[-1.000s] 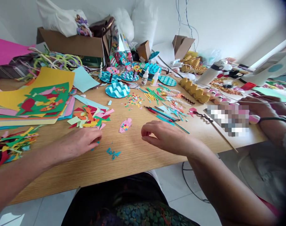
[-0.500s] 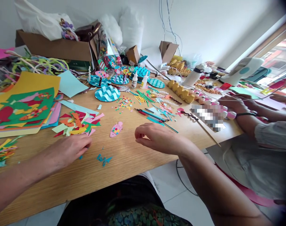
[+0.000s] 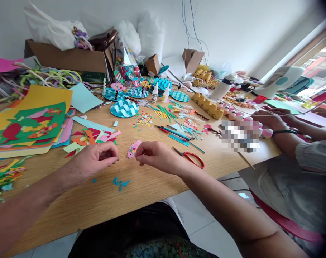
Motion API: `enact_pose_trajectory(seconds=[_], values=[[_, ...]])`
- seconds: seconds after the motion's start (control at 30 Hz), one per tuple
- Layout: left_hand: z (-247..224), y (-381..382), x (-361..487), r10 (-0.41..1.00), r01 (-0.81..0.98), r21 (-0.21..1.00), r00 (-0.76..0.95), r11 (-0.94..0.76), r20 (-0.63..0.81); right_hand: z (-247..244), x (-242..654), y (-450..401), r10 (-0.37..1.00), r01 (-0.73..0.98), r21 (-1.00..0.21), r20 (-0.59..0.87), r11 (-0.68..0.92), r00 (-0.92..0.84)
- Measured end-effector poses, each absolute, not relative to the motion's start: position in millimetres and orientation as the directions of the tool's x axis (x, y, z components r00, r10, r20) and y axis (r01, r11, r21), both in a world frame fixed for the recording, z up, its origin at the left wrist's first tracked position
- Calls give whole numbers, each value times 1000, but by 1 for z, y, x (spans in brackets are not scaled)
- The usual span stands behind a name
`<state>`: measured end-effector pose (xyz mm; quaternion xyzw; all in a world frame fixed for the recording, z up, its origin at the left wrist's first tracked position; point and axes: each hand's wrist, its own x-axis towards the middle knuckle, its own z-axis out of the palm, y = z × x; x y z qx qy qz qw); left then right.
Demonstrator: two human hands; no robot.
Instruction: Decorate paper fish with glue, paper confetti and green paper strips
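My left hand [image 3: 100, 159] is just above the table, left of a pink paper fish [image 3: 131, 149] with coloured dots. Its thumb and fingertips are pressed together, and anything between them is too small to make out. My right hand [image 3: 157, 156] has curled, closed fingers and covers the fish's right part; whether they grip it is hidden. Blue paper scraps [image 3: 120, 183] lie below the fish. Red-handled scissors [image 3: 191, 158] rest beside my right wrist. Left of the fish is a pile of colourful paper cuttings [image 3: 90, 139].
Pencils [image 3: 173, 132], glue bottles [image 3: 154, 93] and a blue wavy disc [image 3: 124, 108] are farther back. Stacked coloured paper [image 3: 55, 130] is at left. Another person's hands [image 3: 273, 120] rest at the right, near a yellow egg-carton strip [image 3: 208, 105]. A wooden stick [image 3: 246, 160] crosses the table's edge.
My right hand has moved left to the fish, uncovering the scissors. My left hand has moved right and slightly up, its fingertips brought together. The view has shifted slightly.
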<state>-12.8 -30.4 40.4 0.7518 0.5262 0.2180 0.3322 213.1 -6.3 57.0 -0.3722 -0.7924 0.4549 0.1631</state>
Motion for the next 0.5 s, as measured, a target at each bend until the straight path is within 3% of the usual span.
enact_pose_trajectory(seconds=[0.1,0.23,0.5], values=[[43,-26,2,939,513,839,343,-182,-6,48,198,-5,742,344,-916,-83,207,-666],[46,-23,15,961,407,900,274,-156,42,45,190,-3,788,292,-949,-87,121,-610],[38,-15,19,962,312,946,273,-88,-1,45,192,-1,835,454,-814,67,363,-546]])
